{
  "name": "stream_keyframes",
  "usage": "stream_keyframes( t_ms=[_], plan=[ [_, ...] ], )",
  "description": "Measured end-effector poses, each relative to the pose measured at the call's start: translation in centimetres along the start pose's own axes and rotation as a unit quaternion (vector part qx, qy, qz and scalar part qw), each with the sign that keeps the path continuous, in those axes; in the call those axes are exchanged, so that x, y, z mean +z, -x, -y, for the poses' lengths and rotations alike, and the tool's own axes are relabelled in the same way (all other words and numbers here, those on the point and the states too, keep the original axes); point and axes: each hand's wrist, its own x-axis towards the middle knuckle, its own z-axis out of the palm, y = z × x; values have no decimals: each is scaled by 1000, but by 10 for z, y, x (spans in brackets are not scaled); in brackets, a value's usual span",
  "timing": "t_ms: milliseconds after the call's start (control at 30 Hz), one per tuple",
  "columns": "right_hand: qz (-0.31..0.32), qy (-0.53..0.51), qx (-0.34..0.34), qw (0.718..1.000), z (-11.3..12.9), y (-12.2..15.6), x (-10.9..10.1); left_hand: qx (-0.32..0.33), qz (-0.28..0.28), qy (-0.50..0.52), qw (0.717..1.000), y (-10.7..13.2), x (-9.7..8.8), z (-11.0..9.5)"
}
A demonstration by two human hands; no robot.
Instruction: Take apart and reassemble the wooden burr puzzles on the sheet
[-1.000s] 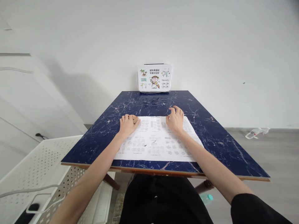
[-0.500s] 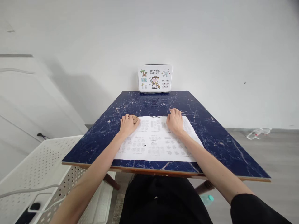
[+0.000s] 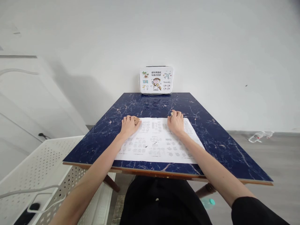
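A white printed sheet (image 3: 156, 147) with rows of small grey diagrams lies on the dark blue marbled table (image 3: 217, 140). My left hand (image 3: 128, 125) rests on the sheet's far left corner, fingers curled over a small brown piece (image 3: 137, 119). My right hand (image 3: 176, 122) rests on the sheet's far edge, right of centre. Its fingers are pressed together and bent down, and whatever is under them is hidden.
A white box (image 3: 156, 80) with a cartoon travel picture stands against the wall at the table's far edge. A white perforated basket (image 3: 35, 168) with a cable sits low on the left. A crumpled plastic bottle (image 3: 259, 136) lies on the floor at right.
My right hand's fingers, spread and arched a second ago, have drawn together and bent down on the sheet. The left hand has stayed where it was. The view has tilted up slightly.
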Motion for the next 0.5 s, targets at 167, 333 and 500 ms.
stream_keyframes(
  t_ms=[167, 333, 500],
  plan=[
    [2, -3, -4, 1000, -2, 0, 3, 1, 0, 0, 1000, 1, 0, -1],
    [-3, -12, -9, 1000, -1, -1, 2, 3, -2, 0, 1000, 1, 0, -1],
    [-6, -29, -22, 999, 0, 0, -1, 6, -9, 4, 1000, 2, 0, 0]
  ],
)
